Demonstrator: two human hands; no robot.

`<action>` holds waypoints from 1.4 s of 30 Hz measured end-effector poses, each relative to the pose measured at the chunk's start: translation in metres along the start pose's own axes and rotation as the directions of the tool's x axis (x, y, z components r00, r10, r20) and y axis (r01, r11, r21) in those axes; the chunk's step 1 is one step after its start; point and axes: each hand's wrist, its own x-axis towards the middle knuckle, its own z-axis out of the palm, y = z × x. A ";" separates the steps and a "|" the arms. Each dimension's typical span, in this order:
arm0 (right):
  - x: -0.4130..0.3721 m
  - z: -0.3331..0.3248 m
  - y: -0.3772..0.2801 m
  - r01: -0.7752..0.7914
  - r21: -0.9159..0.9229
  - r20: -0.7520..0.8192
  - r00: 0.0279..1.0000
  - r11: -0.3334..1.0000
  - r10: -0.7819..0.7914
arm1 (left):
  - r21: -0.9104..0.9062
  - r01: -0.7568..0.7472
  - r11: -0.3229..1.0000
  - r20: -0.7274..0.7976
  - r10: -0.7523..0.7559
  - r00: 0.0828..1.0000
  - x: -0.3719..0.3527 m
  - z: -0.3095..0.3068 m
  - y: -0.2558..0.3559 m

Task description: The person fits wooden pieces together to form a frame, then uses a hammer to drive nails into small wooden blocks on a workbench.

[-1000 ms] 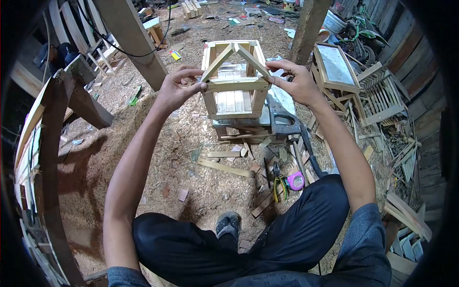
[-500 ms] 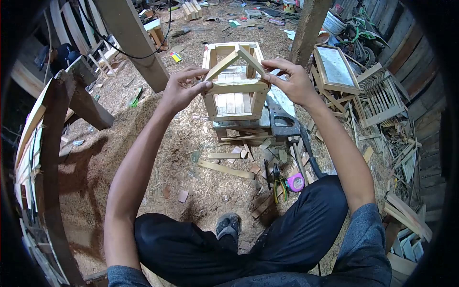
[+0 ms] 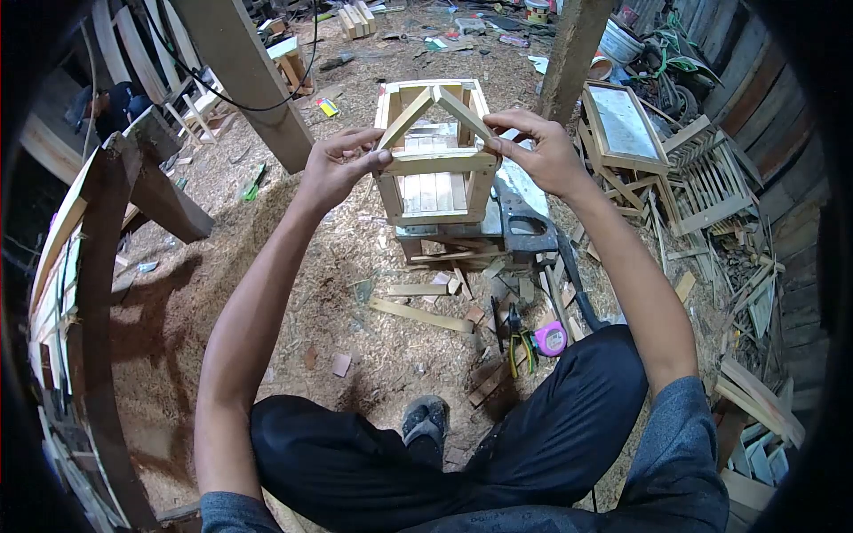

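Two short wooden strips lean together in a peak above the front of a small wooden box frame [image 3: 437, 218]. Between the thumb and fingers of my left hand [image 3: 340, 171] is the lower end of the left wooden strip [image 3: 407, 119]. My right hand [image 3: 544, 153] pinches the lower end of the right wooden strip [image 3: 464, 115]. Their upper ends touch over the middle of the frame. Below them runs the frame's front top rail [image 3: 440, 163], close to both thumbs. Slats show inside the frame, which sits on a low support.
A hand saw [image 3: 531, 235] lies right of the frame. Pliers [image 3: 515, 338] and a pink tape measure [image 3: 550, 338] are near my right knee. Offcuts and shavings cover the floor. Posts [image 3: 244, 84] rise on both sides; a person [image 3: 120, 105] is at far left.
The peak of the two strips has shifted slightly left and spread a little wider. Both hands keep their pinch at the lower ends.
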 end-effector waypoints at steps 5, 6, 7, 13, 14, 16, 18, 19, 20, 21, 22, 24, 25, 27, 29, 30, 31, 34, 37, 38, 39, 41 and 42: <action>0.000 0.001 0.000 0.007 -0.014 -0.007 1.000 1.000 -0.007 | -0.062 0.010 0.998 0.000 -0.010 1.000 -0.001 0.001 0.002; 0.000 0.001 -0.001 0.007 -0.014 -0.007 1.000 1.000 -0.007 | -0.062 0.010 0.998 0.000 -0.010 1.000 -0.001 0.001 0.003; 0.001 0.001 -0.002 -0.001 -0.016 -0.009 1.000 1.000 0.000 | -0.063 0.034 0.997 0.012 -0.034 0.999 -0.001 0.000 0.005; 0.002 0.003 0.001 0.013 -0.019 -0.011 1.000 1.000 -0.013 | -0.014 0.015 1.000 -0.002 -0.015 1.000 0.000 0.000 0.000; 0.002 0.003 0.000 0.007 -0.026 -0.007 1.000 1.000 -0.008 | 0.025 -0.001 1.000 -0.011 0.002 1.000 0.000 0.000 -0.002; 0.002 0.003 -0.001 -0.003 -0.023 -0.006 1.000 1.000 0.002 | 0.005 0.010 1.000 -0.008 -0.010 1.000 -0.001 0.000 0.001; 0.001 0.003 -0.001 -0.013 -0.020 -0.006 1.000 1.000 0.013 | -0.016 0.021 1.000 -0.004 -0.021 1.000 -0.001 0.001 0.003; 0.001 0.002 -0.002 -0.027 -0.005 0.004 1.000 1.000 0.027 | -0.019 0.018 1.000 0.001 -0.018 1.000 -0.001 0.000 0.003; 0.001 0.002 -0.002 -0.042 0.010 0.015 0.999 0.999 0.042 | -0.024 0.016 1.000 0.006 -0.016 1.000 -0.002 0.001 0.002; 0.002 0.003 0.001 -0.043 0.008 0.015 0.999 0.999 0.042 | -0.025 0.015 1.000 0.006 -0.015 1.000 -0.003 0.002 0.005; 0.004 0.004 0.004 -0.094 0.193 -0.053 0.993 0.977 0.106 | -0.127 0.063 0.990 -0.041 -0.069 0.997 -0.005 0.003 0.007; 0.008 0.002 -0.002 -0.125 0.372 -0.110 0.978 0.920 0.177 | -0.229 0.101 0.968 -0.083 -0.123 0.989 -0.003 0.003 0.012; 0.009 -0.004 -0.012 -0.158 0.621 -0.077 0.963 0.768 0.260 | -0.314 0.061 0.948 -0.143 -0.111 0.983 -0.001 0.003 0.014; 0.011 -0.011 -0.020 -0.181 0.845 0.022 0.952 0.503 0.304 | -0.429 0.023 0.903 -0.190 -0.114 0.975 0.002 0.002 0.021; 0.009 -0.009 -0.028 -0.188 0.864 0.036 0.949 0.468 0.314 | -0.441 0.017 0.898 -0.180 -0.107 0.978 0.003 0.004 0.023; 0.008 -0.008 -0.033 -0.197 0.882 0.054 0.944 0.429 0.325 | -0.452 0.014 0.892 -0.172 -0.102 0.980 0.003 0.005 0.025; 0.008 -0.007 -0.028 -0.206 0.882 0.062 0.942 0.423 0.328 | -0.452 0.013 0.892 -0.173 -0.102 0.980 0.002 0.007 0.027; 0.008 -0.009 -0.030 -0.204 0.899 0.068 0.939 0.388 0.337 | -0.418 0.027 0.908 -0.166 -0.106 0.980 -0.002 0.011 0.032; 0.004 -0.009 -0.037 -0.234 0.872 0.015 0.892 0.431 0.453 | -0.450 0.047 0.892 -0.134 -0.119 0.984 -0.004 0.010 0.035; 0.004 -0.009 -0.038 -0.232 0.871 0.014 0.892 0.433 0.452 | -0.453 0.049 0.890 -0.126 -0.119 0.985 -0.004 0.009 0.034; 0.004 -0.009 -0.037 -0.243 0.861 0.013 0.888 0.447 0.459 | -0.456 0.053 0.888 -0.118 -0.119 0.986 -0.003 0.009 0.033; 0.004 -0.009 -0.034 -0.254 0.851 0.011 0.884 0.460 0.467 | -0.442 0.031 0.896 -0.113 -0.090 0.989 -0.003 0.011 0.031; 0.005 -0.011 -0.031 -0.266 0.859 0.050 0.894 0.437 0.444 | -0.428 0.010 0.904 -0.110 -0.063 0.992 -0.003 0.012 0.032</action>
